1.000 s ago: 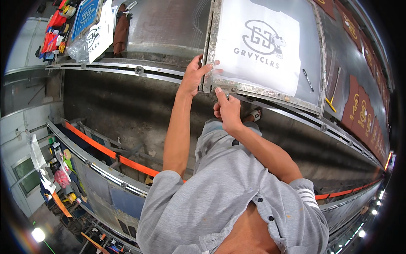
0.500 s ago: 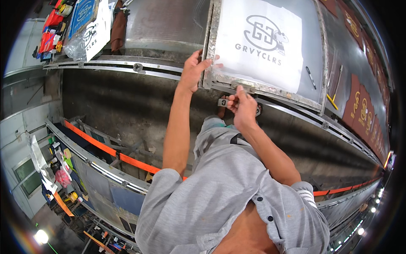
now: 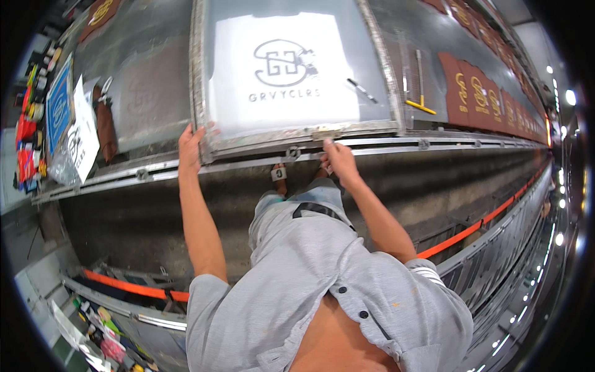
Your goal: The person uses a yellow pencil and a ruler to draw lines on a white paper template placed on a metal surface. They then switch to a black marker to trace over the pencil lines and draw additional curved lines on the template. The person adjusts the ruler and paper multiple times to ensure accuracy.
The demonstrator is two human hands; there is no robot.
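Observation:
A screen-printing frame (image 3: 260,141) lies on the long table, its near edge beside the metal rail (image 3: 235,157). Through its mesh shows a white sheet (image 3: 238,102) with a dark printed emblem. My left hand (image 3: 191,147) is closed round the frame's near left corner, some fingertips showing through the mesh. At the near edge, my right hand (image 3: 341,162) has its fingers curled, the thumb against the frame just below a small metal bracket (image 3: 326,134). A black marker pen (image 3: 361,90) rests on the mesh, right of the sheet.
A yellow-ended squeegee-like tool (image 3: 421,106) lies right of the frame. Brown fabric pieces (image 3: 455,84) with yellow prints line the table further right. On the left are a blue framed screen (image 3: 59,105), a printed white sheet (image 3: 80,133) and dark brown cloth (image 3: 106,124). An orange rail (image 3: 483,222) runs behind me.
The screen frame has gone from overlapping the rail at a slant to lying squarer, behind the rail. Both hands have moved with it. My view has turned, shifting the scene leftward.

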